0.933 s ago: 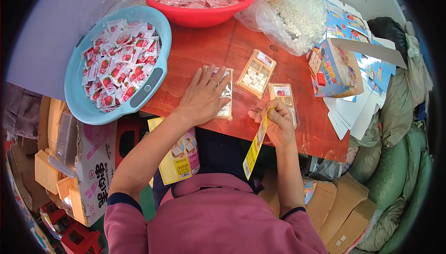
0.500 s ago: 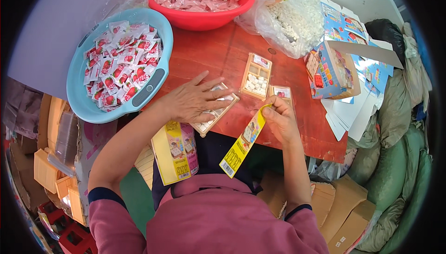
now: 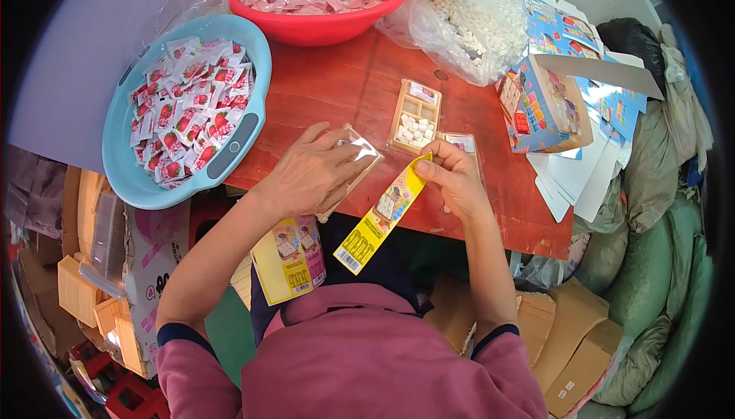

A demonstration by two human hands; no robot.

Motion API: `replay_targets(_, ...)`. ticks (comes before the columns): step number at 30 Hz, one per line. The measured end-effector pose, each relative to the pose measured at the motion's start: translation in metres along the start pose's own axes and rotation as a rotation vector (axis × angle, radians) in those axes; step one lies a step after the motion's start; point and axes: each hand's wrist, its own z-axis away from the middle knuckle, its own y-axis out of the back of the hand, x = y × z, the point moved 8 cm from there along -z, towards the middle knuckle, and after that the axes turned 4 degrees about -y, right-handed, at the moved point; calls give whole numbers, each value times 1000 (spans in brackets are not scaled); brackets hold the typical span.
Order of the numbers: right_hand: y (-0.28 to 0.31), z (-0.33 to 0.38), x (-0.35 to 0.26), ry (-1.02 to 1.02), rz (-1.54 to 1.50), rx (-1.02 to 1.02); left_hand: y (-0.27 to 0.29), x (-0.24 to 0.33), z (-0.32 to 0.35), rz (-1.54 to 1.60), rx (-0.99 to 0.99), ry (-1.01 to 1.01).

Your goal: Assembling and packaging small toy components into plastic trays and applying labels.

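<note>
My left hand (image 3: 315, 168) reaches over a small beige compartment tray (image 3: 366, 155) with a shiny clear cover, gripping it with curled fingers. Most of that tray is hidden under the hand. Between thumb and fingers, my right hand (image 3: 453, 176) pinches one end of a yellow printed label strip (image 3: 385, 208), which slants down to the left. Beyond the hands lies another compartment tray (image 3: 416, 116) with white pieces and a small packet inside. A third tray (image 3: 464, 142) is partly covered by my right hand. Yellow and pink label sheets (image 3: 295, 254) rest on my lap.
At the left stands a light blue basin (image 3: 260, 105) full of strawberry-printed sachets. A red basin (image 3: 321, 32) of pink sachets is at the back, beside a clear bag of white pieces (image 3: 475, 28). An open blue box (image 3: 528, 109) and flat cartons (image 3: 570, 181) occupy the right.
My left hand has gone from spread flat over the tray to curled around it. The label strip in my right hand has swung a little left and up.
</note>
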Motion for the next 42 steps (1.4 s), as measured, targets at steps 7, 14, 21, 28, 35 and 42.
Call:
replay_targets(7,-15,-11,-12,-79,144,-83,21,-4,11,29,257,98)
replay_targets(14,-59,-23,-41,-45,402,-218,3,-9,14,987,163,650)
replay_targets(21,-66,-1,-29,209,29,106,2,-28,41,1429,819,915)
replay_targets(28,-81,27,35,42,-264,210,-7,-21,45,1598,1129,935)
replay_targets(35,-59,31,-1,167,-70,279,-1,-53,65,1092,607,931)
replay_targets(42,-47,34,-5,160,54,254,-5,-53,53,1361,812,804)
